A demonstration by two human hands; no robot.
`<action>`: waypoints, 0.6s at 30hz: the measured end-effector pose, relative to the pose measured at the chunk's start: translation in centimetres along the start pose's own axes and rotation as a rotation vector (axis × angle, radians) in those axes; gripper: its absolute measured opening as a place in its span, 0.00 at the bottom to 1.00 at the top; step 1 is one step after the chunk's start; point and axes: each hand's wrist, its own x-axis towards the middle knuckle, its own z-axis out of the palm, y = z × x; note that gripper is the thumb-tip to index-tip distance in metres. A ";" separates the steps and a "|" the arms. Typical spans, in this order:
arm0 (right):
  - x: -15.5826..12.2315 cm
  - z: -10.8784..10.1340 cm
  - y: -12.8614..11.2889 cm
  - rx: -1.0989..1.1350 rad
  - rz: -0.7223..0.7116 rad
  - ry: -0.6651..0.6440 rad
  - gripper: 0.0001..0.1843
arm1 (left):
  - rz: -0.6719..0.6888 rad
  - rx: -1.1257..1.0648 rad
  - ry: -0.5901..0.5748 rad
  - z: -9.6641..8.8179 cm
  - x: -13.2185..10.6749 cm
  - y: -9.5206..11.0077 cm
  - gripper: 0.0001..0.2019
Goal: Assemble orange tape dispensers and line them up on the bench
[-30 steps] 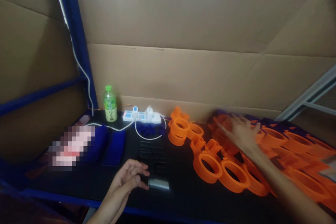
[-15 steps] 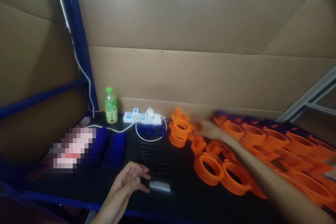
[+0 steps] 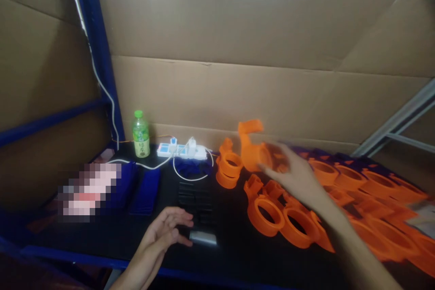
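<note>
My right hand [image 3: 292,167] grips an orange ring-shaped plastic part [image 3: 253,149] with a bent arm at its top, raised over the table. The fingers behind the part are partly hidden and blurred. To its left stands a small stack of similar orange rings [image 3: 229,170]. Below the hand lie more orange ring parts [image 3: 267,217] on the black tabletop. My left hand [image 3: 170,229] hovers near the front, thumb and fingers apart, nothing between them. Close to its fingertips lies a small silver-grey flat piece [image 3: 203,238], with several black strips [image 3: 195,201] behind it.
Many orange ring parts [image 3: 380,186] crowd the right side. A white power strip [image 3: 181,150] with cables and a green-capped bottle [image 3: 141,136] stand along the cardboard back wall [image 3: 220,95]. Blue flat pieces [image 3: 146,192] lie at left, beside a blurred-out patch.
My right hand has lifted an orange ring part up from beside the small stack and moved slightly right. My left hand stays nearly still. The view has shifted a little.
</note>
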 end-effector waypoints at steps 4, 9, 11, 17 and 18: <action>-6.8 2.3 -5.0 0.426 -0.023 -0.336 0.31 | 0.015 -0.015 -0.060 0.8 -0.6 0.8 0.25; -12.5 6.5 -10.6 0.544 -0.210 -0.619 0.34 | 0.009 -0.129 0.118 0.5 -0.9 0.2 0.21; -13.1 7.4 -11.0 0.501 -0.311 -0.626 0.38 | -0.001 -0.122 0.221 0.2 -0.7 0.0 0.19; -12.3 7.5 -8.0 0.177 -0.296 -0.503 0.16 | -0.007 -0.160 0.314 0.0 -0.6 0.3 0.14; -12.1 7.4 -7.6 0.123 -0.303 -0.516 0.16 | -0.016 -0.161 0.290 0.0 -0.6 0.3 0.12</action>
